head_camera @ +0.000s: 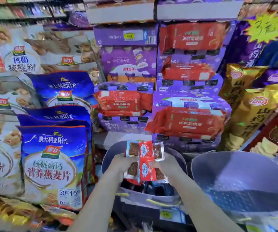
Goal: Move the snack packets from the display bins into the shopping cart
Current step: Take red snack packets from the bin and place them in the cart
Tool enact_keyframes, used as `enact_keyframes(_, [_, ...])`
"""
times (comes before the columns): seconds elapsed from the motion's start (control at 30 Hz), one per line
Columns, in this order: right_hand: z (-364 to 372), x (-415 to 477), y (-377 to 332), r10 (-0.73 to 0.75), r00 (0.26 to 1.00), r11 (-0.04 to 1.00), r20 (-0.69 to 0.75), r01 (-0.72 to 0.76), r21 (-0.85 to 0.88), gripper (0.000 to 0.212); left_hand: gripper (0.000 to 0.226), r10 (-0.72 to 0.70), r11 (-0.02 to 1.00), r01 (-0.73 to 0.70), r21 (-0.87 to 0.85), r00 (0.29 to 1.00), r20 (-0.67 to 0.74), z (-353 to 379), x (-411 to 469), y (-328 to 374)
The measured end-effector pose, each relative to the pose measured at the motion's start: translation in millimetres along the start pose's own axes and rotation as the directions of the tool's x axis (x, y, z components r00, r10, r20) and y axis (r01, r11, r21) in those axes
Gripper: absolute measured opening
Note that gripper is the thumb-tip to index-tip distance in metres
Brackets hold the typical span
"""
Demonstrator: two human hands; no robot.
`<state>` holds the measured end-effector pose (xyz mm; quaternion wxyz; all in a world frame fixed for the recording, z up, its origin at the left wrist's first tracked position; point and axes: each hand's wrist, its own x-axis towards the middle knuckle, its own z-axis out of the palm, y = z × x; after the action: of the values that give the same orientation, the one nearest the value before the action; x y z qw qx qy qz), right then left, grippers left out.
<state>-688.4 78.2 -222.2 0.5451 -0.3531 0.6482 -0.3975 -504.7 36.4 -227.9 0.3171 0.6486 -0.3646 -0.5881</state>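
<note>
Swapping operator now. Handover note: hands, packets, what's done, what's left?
Left hand: grips the left side of a bunch of small red-and-clear snack packets.
Right hand: grips the right side.
The bunch is held above the grey display bin, and dark packets lie inside it.
Done: one bunch is out of the bin.
Left: put it in the shopping cart, which is not in view, then take the rest.

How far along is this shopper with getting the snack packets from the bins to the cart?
Done: nothing I can confirm; no cart is in view. In hand: the left hand and right hand together grip a bunch of red-and-clear snack packets above the grey display bin. Left: dark packets lie in that bin, and the held bunch has yet to reach a cart.
</note>
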Motion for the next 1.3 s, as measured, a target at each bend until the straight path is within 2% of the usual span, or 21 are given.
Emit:
enact_keyframes(0.07, [3.8,10.2,5.9,0.06,0.998,0.997,-0.017,-0.061,-0.055,0.028,0.015,-0.015,0.999,0.014,0.043,1.0,0.01,1.1,12.3,-4.1])
enact_keyframes(0.13, [4.7,18.8,9.4,0.107,0.994,0.984,-0.038,-0.111,-0.136,0.03,0.016,-0.009,0.987,0.004,0.158,0.999,0.031,1.9,23.6,-6.8])
enact_keyframes(0.2, [5.3,25.9,10.7,0.155,0.987,0.963,-0.035,-0.159,-0.218,0.031,0.025,-0.014,0.944,-0.001,0.329,0.999,0.042,2.4,33.8,-8.5])
enact_keyframes(0.33, [6.3,37.5,14.1,0.253,0.966,0.87,-0.053,-0.251,-0.424,0.044,0.042,-0.059,0.863,0.02,0.505,0.996,0.061,4.6,45.1,-12.0])
enact_keyframes(0.4, [6.9,40.2,16.5,0.272,0.96,0.823,-0.065,-0.267,-0.501,0.058,0.046,-0.067,0.782,0.0,0.623,0.994,0.085,5.7,46.8,-10.0])
enact_keyframes(0.47, [8.0,41.2,18.0,0.29,0.955,0.782,-0.059,-0.272,-0.561,0.065,0.058,-0.06,0.648,-0.037,0.761,0.993,0.1,5.1,47.0,-5.7])
enact_keyframes(0.57, [9.0,39.2,21.1,0.321,0.946,0.72,-0.04,-0.271,-0.638,0.054,0.066,-0.047,0.482,-0.049,0.875,0.996,0.082,6.4,42.7,-0.4])
enact_keyframes(0.67, [8.7,37.2,20.1,0.323,0.946,0.685,-0.032,-0.257,-0.682,0.042,0.082,-0.045,0.396,-0.045,0.917,0.997,0.068,9.5,35.6,2.1])
enact_keyframes(0.77, [8.4,33.4,14.6,0.292,0.956,0.631,-0.013,-0.203,-0.749,0.017,0.086,0.012,0.319,-0.074,0.945,0.997,0.074,11.9,29.3,3.9])
enact_keyframes(0.83, [7.9,29.9,11.9,0.261,0.965,0.587,-0.032,-0.185,-0.788,0.016,0.084,0.055,0.282,-0.077,0.956,0.996,0.064,13.0,24.0,5.2])
enact_keyframes(0.87, [7.4,25.4,8.8,0.238,0.971,0.554,-0.035,-0.165,-0.816,0.008,0.085,0.072,0.264,-0.073,0.962,0.996,0.056,13.4,20.6,6.0])
enact_keyframes(0.9, [6.3,21.6,7.6,0.222,0.974,0.533,-0.033,-0.149,-0.833,0.017,0.083,0.091,0.242,-0.07,0.968,0.995,0.049,14.0,17.3,7.2])
enact_keyframes(0.97, [3.3,16.3,5.0,0.196,0.98,0.469,-0.024,-0.115,-0.875,0.051,0.073,0.133,0.195,-0.065,0.979,0.99,0.039,13.6,10.0,10.5])
enact_keyframes(1.03, [1.4,7.6,1.1,0.145,0.989,0.414,-0.019,-0.078,-0.907,0.064,0.064,0.173,0.15,-0.064,0.987,0.984,0.037,11.3,-0.2,14.5])
enact_keyframes(1.17, [-2.1,-15.1,-3.3,-0.039,0.999,0.339,0.029,0.041,-0.94,0.06,0.057,0.304,0.038,-0.061,0.997,0.951,0.046,6.3,-36.6,22.4])
enact_keyframes(1.3, [-2.8,-43.5,-11.4,-0.17,0.976,0.162,0.136,0.164,-0.973,0.057,0.058,0.427,0.041,-0.022,0.999,0.904,0.002,1.4,-85.7,26.2])
